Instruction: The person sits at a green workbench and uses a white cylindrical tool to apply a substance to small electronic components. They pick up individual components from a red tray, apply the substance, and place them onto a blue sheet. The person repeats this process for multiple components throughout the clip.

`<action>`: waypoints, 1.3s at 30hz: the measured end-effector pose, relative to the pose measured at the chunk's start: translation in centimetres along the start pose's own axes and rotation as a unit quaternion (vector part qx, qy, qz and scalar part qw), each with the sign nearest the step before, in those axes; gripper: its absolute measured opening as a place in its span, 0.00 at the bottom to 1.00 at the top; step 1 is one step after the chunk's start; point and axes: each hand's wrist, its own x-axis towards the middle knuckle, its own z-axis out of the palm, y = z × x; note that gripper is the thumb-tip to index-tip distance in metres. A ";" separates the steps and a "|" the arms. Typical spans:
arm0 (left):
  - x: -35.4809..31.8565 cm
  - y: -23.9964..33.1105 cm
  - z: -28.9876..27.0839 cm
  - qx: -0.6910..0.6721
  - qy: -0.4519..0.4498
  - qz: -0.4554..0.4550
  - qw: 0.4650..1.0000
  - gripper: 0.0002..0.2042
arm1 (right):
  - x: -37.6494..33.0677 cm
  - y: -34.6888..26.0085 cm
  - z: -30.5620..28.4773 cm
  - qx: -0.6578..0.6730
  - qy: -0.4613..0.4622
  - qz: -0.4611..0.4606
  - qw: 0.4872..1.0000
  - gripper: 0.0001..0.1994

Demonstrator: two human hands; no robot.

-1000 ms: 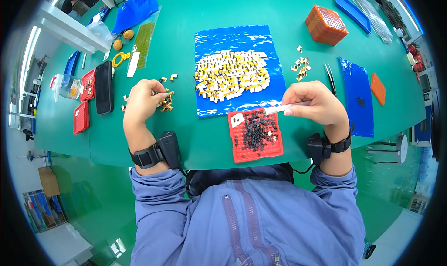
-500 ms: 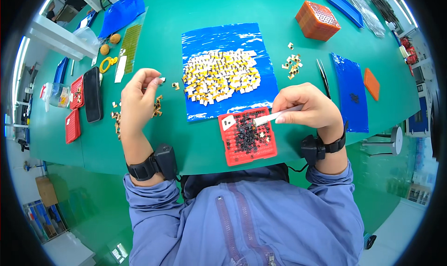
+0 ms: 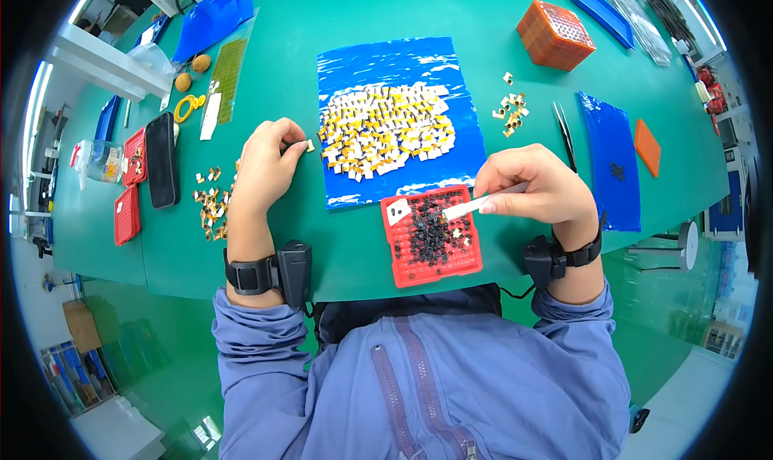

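Note:
My left hand is at the left edge of the blue sheet, its thumb and fingertips closed at a small white-and-gold piece. In my right hand is a slim white pen-shaped tool, gripped between thumb and fingers. Its tip points down into the red tray, over a heap of tiny black parts. A few small pale pieces lie among the black parts. On the blue sheet spreads a large pile of white-and-yellow pieces.
Loose gold pieces lie left of my left forearm and at the right. Metal tweezers, a blue sheet, an orange block and an orange tray stack are at the right. A black phone lies left.
My left hand has moved right, toward the blue sheet, and its fingertips have come to the small piece that lay there. My right hand keeps the white tool over the red tray.

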 end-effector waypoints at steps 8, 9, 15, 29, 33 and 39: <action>-0.9 1.7 -1.4 -0.305 -0.027 0.010 0.952 0.04 | 0.2 -0.1 0.0 0.032 0.024 0.005 0.999 0.09; -0.9 2.6 -1.2 -0.388 -0.050 0.037 0.920 0.04 | 0.2 -0.2 0.0 0.035 0.026 0.004 0.999 0.10; -2.8 6.8 0.8 -0.496 -0.208 0.069 0.840 0.04 | 0.3 0.0 0.3 0.063 0.034 0.010 0.997 0.09; -4.4 8.5 3.7 -0.694 -0.251 0.011 0.675 0.07 | 1.1 0.5 2.3 0.170 0.039 -0.017 0.985 0.10; -4.6 8.3 4.1 -0.729 -0.265 -0.012 0.632 0.07 | 1.1 0.8 2.4 0.154 0.036 -0.023 0.987 0.10; -4.5 8.5 4.4 -0.733 -0.309 -0.015 0.606 0.09 | 1.1 0.4 2.4 0.149 0.053 -0.032 0.987 0.07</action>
